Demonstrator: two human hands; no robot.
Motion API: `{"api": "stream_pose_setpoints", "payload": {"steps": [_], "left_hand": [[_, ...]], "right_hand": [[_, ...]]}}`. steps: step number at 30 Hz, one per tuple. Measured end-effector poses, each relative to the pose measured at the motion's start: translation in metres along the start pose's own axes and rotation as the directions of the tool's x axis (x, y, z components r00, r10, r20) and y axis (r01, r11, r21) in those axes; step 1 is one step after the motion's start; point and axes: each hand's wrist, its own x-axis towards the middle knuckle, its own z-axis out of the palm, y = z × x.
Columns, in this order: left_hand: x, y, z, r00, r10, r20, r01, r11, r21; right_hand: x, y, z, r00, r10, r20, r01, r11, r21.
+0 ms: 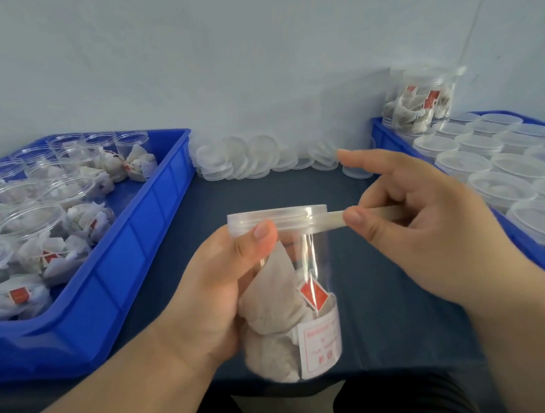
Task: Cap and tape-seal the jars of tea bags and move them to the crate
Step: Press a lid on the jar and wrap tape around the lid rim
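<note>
A clear plastic jar [291, 305] filled with tea bags is held upright over the table's front edge. My left hand [219, 294] grips its left side, thumb pressed against the cap [276, 215]. The cap sits on the jar. My right hand [424, 224] pinches a strip of clear tape [339, 217] that runs from the cap's right rim toward my palm. The forefinger of that hand sticks out, pointing left.
A blue crate [132, 254] on the left holds several open jars of tea bags. A blue crate [389, 140] on the right holds several capped jars, with one capped jar [418, 102] stacked on top at the back. Loose clear lids [255, 159] are piled along the wall.
</note>
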Motion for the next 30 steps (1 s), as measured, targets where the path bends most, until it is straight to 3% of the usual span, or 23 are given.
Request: {"api": "stream_pose_setpoints", "payload": {"steps": [5, 10, 13, 16, 19, 22, 27, 30], "left_hand": [[0.0, 0.002, 0.002, 0.997, 0.03, 0.073, -0.028, 0.999, -0.026], [0.001, 0.007, -0.001, 0.992, 0.012, 0.127, -0.012, 1.0, -0.005], [0.005, 0.004, -0.007, 1.0, -0.009, 0.017, 0.009, 1.0, 0.005], [0.007, 0.0, -0.009, 0.992, 0.06, -0.11, -0.056, 0.998, 0.041], [0.008, 0.003, 0.0, 0.992, 0.123, -0.003, -0.122, 0.984, 0.129], [0.01, 0.003, -0.002, 0.998, 0.056, -0.028, -0.051, 0.988, 0.149], [0.011, 0.001, -0.008, 0.984, 0.05, -0.171, -0.024, 0.989, 0.149], [0.01, -0.003, -0.008, 0.971, 0.012, -0.239, 0.002, 0.998, 0.06]], "right_hand": [[-0.001, -0.002, 0.016, 0.999, 0.005, -0.035, -0.007, 0.998, -0.067], [0.002, -0.001, 0.022, 0.998, 0.061, 0.024, -0.058, 0.991, -0.121], [0.004, 0.0, 0.021, 0.998, 0.065, 0.026, -0.06, 0.985, -0.161], [0.003, -0.001, 0.021, 0.997, 0.071, -0.013, -0.072, 0.964, -0.257], [-0.002, -0.007, 0.025, 0.999, -0.011, -0.051, -0.009, 0.925, -0.38], [-0.004, -0.014, 0.025, 0.997, -0.055, -0.049, 0.028, 0.9, -0.435], [0.0, -0.009, 0.005, 0.995, 0.06, 0.084, -0.045, 0.985, -0.168], [0.002, -0.004, -0.008, 0.996, 0.039, 0.085, -0.036, 0.999, -0.036]]}}
